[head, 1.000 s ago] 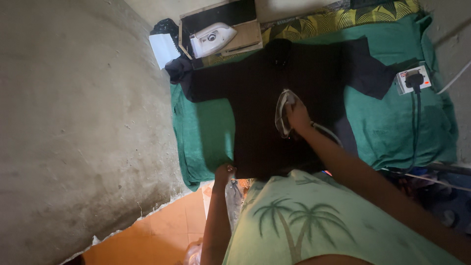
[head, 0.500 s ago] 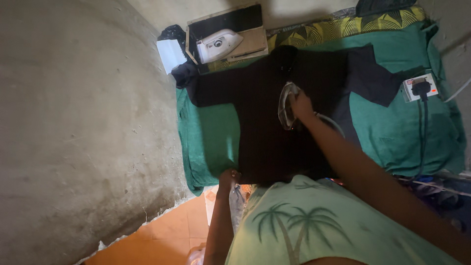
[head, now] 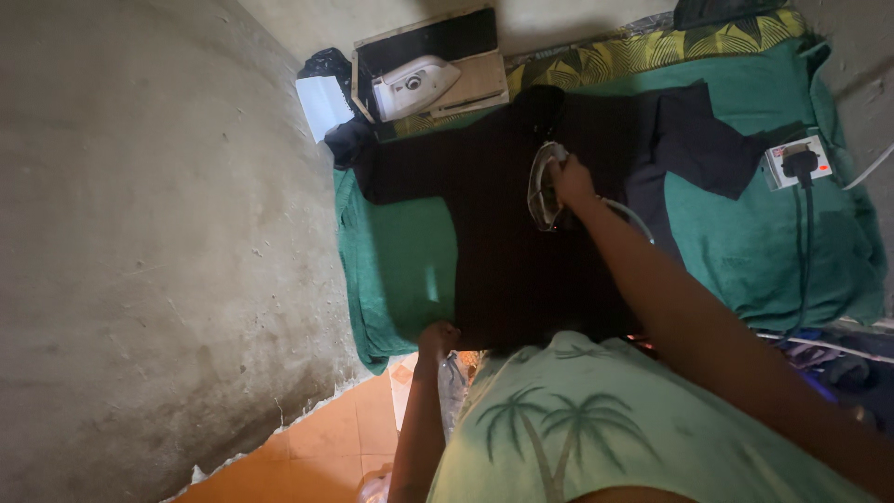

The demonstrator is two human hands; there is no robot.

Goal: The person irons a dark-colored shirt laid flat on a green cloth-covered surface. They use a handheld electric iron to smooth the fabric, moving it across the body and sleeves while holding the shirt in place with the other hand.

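Garment: black long-sleeved top [head: 521, 242] is lying flat on the green cloth [head: 400, 270], sleeves spread out to either side, so the whole front is presenting one level face.
Iron in use: I am seeing the iron [head: 543, 184] sitting sole-down on the upper chest of the top, just below the collar; its cord is trailing off to my right.
Right hand: right hand [head: 570, 179] is gripping the iron's handle, fingers wrapped closed around it, arm reaching forward over the garment to bear down.
Left hand: left hand [head: 438, 341] is resting at the near hem of the top, seemingly pinning the fabric taut; whether its fingers are pinching the hem or just pressing, I cannot tell.
Second iron: a white iron [head: 413, 86] is standing idle on a wooden board [head: 484, 79] beyond the collar, well apart from the work.
Power: a white socket block [head: 794, 160] with a black plug is lying on the cloth at my right, near the right sleeve.
Surroundings: bare concrete [head: 140, 233] is flanking the cloth on the left; a patterned yellow-green fabric [head: 652, 47] is showing along the far edge.
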